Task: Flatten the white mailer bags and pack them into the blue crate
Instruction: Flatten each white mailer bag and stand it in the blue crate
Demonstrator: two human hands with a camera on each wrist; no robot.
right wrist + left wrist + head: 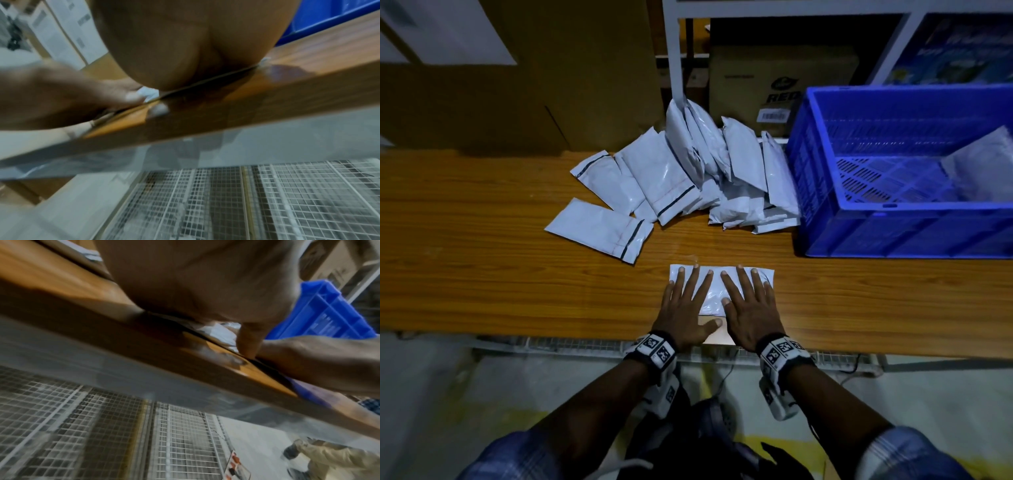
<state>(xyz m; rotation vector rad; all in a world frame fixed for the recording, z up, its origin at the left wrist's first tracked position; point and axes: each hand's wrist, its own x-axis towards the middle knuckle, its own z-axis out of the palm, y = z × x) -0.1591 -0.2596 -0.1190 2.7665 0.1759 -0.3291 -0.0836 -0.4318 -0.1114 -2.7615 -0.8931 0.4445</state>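
Left hand (686, 301), right hand (748, 305) flat, mailer bag (714, 294) mostly hidden

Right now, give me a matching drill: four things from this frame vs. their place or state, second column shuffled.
Things:
1. left hand
2. blue crate
3. pile of mailer bags
4. cardboard box

Places or states:
A. on the shelf behind the table
B. heaped left of the crate
C. flat on a mailer bag
D. table's right side, one bag inside

Pairs: 1-C, 2-D, 3-B, 4-A
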